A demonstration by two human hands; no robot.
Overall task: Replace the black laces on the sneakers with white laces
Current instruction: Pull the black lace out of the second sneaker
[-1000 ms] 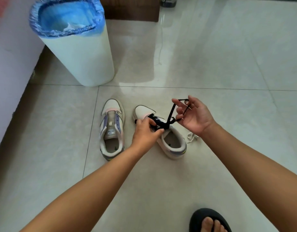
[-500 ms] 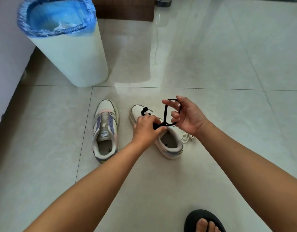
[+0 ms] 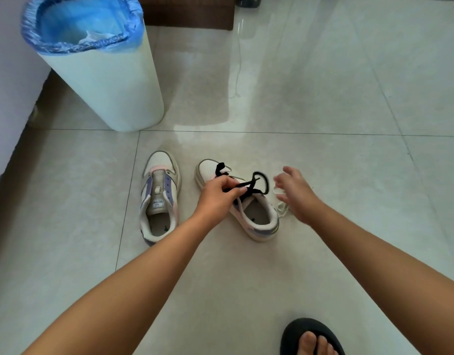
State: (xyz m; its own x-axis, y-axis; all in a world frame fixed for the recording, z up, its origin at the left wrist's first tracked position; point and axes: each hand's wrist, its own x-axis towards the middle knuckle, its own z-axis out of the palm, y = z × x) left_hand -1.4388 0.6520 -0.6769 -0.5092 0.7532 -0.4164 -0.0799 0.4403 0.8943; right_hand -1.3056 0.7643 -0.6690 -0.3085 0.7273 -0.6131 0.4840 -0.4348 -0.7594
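Observation:
Two white sneakers with purple and pink panels stand on the tiled floor. The left sneaker (image 3: 159, 198) has no lace in it. The right sneaker (image 3: 256, 216) lies under my left hand (image 3: 218, 193), which pinches the black lace (image 3: 249, 187) over its tongue. A loop of that lace curls free to the right. My right hand (image 3: 296, 192) hovers beside the shoe with fingers spread and holds nothing. A white lace (image 3: 281, 201) lies on the floor just under it, partly hidden.
A white bin (image 3: 105, 80) with a blue liner stands at the back left by a white wall. A dark wooden piece (image 3: 190, 14) is behind it. My foot in a black sandal (image 3: 311, 338) sits at the bottom right.
My right hand has let go of the black lace loop and moved right and down towards the white lace. The loop has dropped onto the shoe. My left hand keeps its pinch.

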